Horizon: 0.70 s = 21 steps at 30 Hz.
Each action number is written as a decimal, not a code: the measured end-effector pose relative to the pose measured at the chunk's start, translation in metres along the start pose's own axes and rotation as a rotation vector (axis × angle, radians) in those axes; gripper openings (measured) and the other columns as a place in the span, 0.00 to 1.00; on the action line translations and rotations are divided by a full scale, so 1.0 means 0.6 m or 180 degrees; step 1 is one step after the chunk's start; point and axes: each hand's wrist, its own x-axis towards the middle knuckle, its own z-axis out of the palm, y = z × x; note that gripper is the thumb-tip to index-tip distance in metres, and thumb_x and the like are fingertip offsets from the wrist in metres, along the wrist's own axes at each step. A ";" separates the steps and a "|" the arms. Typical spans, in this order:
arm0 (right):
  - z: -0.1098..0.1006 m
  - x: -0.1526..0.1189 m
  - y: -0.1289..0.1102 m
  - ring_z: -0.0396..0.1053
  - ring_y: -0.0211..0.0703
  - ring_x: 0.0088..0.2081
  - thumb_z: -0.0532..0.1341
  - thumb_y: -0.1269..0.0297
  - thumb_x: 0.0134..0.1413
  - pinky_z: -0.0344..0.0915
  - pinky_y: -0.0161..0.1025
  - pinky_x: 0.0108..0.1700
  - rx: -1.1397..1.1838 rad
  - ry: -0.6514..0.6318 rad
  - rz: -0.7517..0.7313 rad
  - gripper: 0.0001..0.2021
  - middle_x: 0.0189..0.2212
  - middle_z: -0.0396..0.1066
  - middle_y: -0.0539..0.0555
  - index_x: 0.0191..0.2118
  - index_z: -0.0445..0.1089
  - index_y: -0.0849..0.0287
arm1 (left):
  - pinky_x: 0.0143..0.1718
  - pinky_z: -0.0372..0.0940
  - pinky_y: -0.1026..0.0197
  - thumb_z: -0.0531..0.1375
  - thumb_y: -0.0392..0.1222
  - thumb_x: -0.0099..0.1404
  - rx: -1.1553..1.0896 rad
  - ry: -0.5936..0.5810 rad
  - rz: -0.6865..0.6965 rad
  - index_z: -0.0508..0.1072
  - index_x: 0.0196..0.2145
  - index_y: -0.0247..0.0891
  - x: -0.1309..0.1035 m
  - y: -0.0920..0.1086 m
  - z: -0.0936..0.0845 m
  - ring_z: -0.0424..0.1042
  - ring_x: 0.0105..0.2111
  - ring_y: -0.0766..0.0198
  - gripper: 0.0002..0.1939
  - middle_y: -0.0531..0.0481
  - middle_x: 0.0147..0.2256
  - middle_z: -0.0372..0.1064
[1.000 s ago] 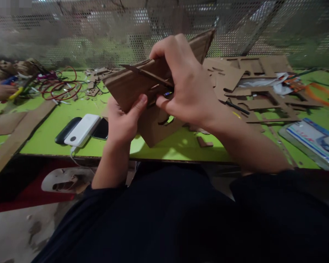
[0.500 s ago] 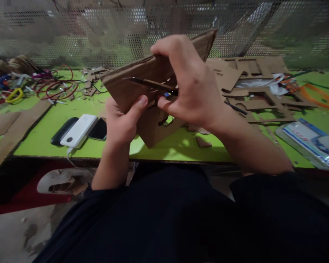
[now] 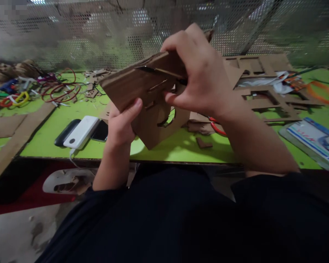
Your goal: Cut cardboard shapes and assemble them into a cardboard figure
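In the middle of the head view, a bent brown cardboard piece [image 3: 142,86] with slots and a curved cut-out is held up, tilted, over the table. My left hand [image 3: 122,122] is closed on its lower left side, thumb on the front face. My right hand [image 3: 200,73] curls over the upper edge, its thumb near the slots. A slim, dark-tipped tool like a knife blade [image 3: 149,69] lies across the front face and runs into my right hand; its handle end is hidden. An L-shaped cardboard scrap [image 3: 203,143] lies below on the green table [image 3: 178,154].
A white power bank [image 3: 81,131], a black case [image 3: 67,132] and a phone [image 3: 100,130] lie at left. Red handles [image 3: 218,127] show beside my right forearm. Cut cardboard sheets [image 3: 265,100] and a plastic packet [image 3: 312,140] lie right. A perforated metal screen [image 3: 98,40] stands behind.
My right hand has shifted slightly up and right, and the blade-like tool has moved with it. The slots show more clearly, and the red handles have come into view.
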 end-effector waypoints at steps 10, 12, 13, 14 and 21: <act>0.005 -0.007 -0.011 0.80 0.74 0.52 0.63 0.40 0.64 0.71 0.63 0.46 -0.0607 0.0055 0.0283 0.38 0.73 0.75 0.61 0.77 0.69 0.39 | 0.80 0.73 0.33 0.83 0.67 0.60 -0.0134 0.0001 0.0086 0.85 0.42 0.45 -0.001 -0.007 0.010 0.80 0.73 0.34 0.27 0.46 0.44 0.84; 0.003 -0.007 -0.010 0.80 0.74 0.50 0.63 0.39 0.64 0.70 0.62 0.44 -0.0681 0.0052 0.0246 0.41 0.73 0.75 0.63 0.79 0.68 0.43 | 0.82 0.71 0.34 0.80 0.73 0.61 -0.0109 -0.0062 0.0057 0.85 0.46 0.46 0.001 0.001 0.016 0.73 0.79 0.34 0.31 0.44 0.53 0.84; 0.002 -0.007 -0.008 0.80 0.73 0.49 0.63 0.39 0.64 0.69 0.62 0.44 -0.0723 0.0051 0.0195 0.42 0.72 0.76 0.64 0.80 0.67 0.45 | 0.83 0.70 0.35 0.77 0.76 0.63 -0.0112 -0.0043 0.0073 0.85 0.49 0.48 0.003 0.003 0.016 0.70 0.81 0.35 0.32 0.43 0.57 0.84; -0.001 -0.007 -0.006 0.80 0.72 0.48 0.63 0.39 0.64 0.68 0.61 0.43 -0.0755 0.0030 0.0129 0.42 0.71 0.76 0.65 0.79 0.67 0.47 | 0.83 0.70 0.36 0.74 0.78 0.66 -0.0119 -0.0012 0.0115 0.85 0.50 0.49 0.004 0.003 0.013 0.69 0.81 0.36 0.33 0.43 0.59 0.83; -0.015 -0.013 -0.010 0.79 0.69 0.53 0.62 0.45 0.65 0.69 0.59 0.47 -0.0676 -0.0040 0.0045 0.34 0.72 0.75 0.60 0.75 0.66 0.41 | 0.67 0.84 0.40 0.85 0.61 0.57 0.0133 -0.0556 0.0454 0.88 0.54 0.52 -0.008 -0.012 -0.022 0.86 0.64 0.38 0.30 0.47 0.56 0.86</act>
